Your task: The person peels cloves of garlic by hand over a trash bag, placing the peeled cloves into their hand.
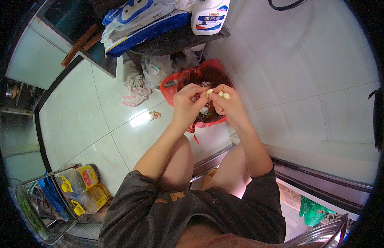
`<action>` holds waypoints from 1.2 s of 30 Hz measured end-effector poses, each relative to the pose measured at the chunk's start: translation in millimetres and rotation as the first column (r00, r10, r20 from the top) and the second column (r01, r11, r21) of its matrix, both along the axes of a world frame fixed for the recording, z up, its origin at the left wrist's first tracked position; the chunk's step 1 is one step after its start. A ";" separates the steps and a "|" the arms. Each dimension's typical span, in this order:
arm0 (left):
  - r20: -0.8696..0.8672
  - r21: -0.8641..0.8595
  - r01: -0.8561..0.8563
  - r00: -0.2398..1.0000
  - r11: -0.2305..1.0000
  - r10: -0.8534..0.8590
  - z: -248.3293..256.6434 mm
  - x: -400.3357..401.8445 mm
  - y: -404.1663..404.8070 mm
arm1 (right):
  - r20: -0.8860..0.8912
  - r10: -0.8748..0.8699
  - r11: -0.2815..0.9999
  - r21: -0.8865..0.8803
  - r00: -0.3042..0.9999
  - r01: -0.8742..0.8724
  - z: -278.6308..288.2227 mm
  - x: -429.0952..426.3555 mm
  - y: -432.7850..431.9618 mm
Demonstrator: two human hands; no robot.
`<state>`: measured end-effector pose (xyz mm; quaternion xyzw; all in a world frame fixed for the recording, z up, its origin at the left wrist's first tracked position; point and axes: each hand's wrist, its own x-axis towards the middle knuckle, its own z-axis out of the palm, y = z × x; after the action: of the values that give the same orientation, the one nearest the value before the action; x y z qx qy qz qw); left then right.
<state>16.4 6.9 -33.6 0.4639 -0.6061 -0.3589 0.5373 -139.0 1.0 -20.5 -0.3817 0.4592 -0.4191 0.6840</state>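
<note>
Both hands meet above a waste bin lined with a red plastic bag [170, 90]. Between the fingertips of my left hand [190, 100] and my right hand [224, 100] is a pale clove, apparently garlic [209, 92]; both hands touch it. More peeled cloves [224, 95] rest in the curled fingers of my right hand. Whitish scraps [204, 110] lie in the bin below. On the floor tiles to the left sits a small pile of unpeeled cloves [155, 115], brownish in colour.
A dark shelf [173, 45] beyond the bin bears wipes packs [148, 28] and a spray cleaner bottle [209, 18]. Crumpled cloths [136, 94] lie on the floor. Large oil bottles [92, 198] stand at lower left beside a wire rack [63, 232]. A tiled wall [288, 68] rises at right.
</note>
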 end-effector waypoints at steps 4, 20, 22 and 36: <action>-0.236 0.234 0.033 0.971 0.972 0.024 -3.5 0.9 -1.7 | 0.047 0.023 1.000 -0.012 0.999 -0.023 -0.1 -3.3 -1.0; -0.174 0.107 0.001 0.985 0.994 0.017 4.4 1.9 -1.5 | 0.103 0.009 1.000 0.002 0.995 -0.010 7.0 -1.3 -2.5; -0.258 0.180 0.000 0.965 0.984 0.047 5.0 4.6 -3.6 | 0.110 0.031 0.999 0.002 0.993 -0.032 7.9 -4.3 -3.7; -0.028 -0.019 0.024 0.999 1.000 -0.024 5.4 -2.9 -2.5 | 0.067 -0.001 0.997 -0.076 0.998 0.006 0.7 -6.9 -6.2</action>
<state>13.5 4.4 -28.2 0.4464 -0.6074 -0.3660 0.5458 -146.0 -5.1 -19.8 -0.3925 0.4203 -0.4501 0.6831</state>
